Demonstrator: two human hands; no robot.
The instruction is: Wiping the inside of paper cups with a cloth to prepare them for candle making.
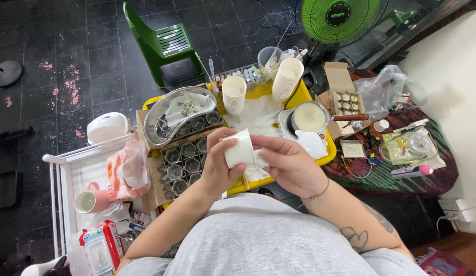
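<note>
**White paper cup held in both hands above the yellow worktop**

Left hand (pixel 220 163) wrapped around a white paper cup (pixel 239 149), fingers curled over its side, cup tipped sideways. Right hand (pixel 289 163) closed on the cup's other end, thumb and fingertips pinching at its base along with a scrap of white tissue. Cup raised in front of the chest, over the near edge of the yellow worktop (pixel 327 153), not touching it.

Just left of the hands, a cardboard tray of small dark hexagonal moulds (pixel 184 163). Behind that, a metal kidney-shaped dish (pixel 166 112) holding crumpled white paper and wick pieces. Beyond the hands, a stack of white paper cups (pixel 234 94) standing upright, and a taller stack (pixel 286 79) leaning to the right. Right of those, a small pot of pale creamy liquid (pixel 308 116) with a brown handle, resting on a white base. Open cardboard box (pixel 345 102) of small filled moulds further right. Green fan (pixel 340 18) and green plastic chair (pixel 161 43) on the dark tiled floor. Pink mug (pixel 89 200) on the white rack at far left.
</note>
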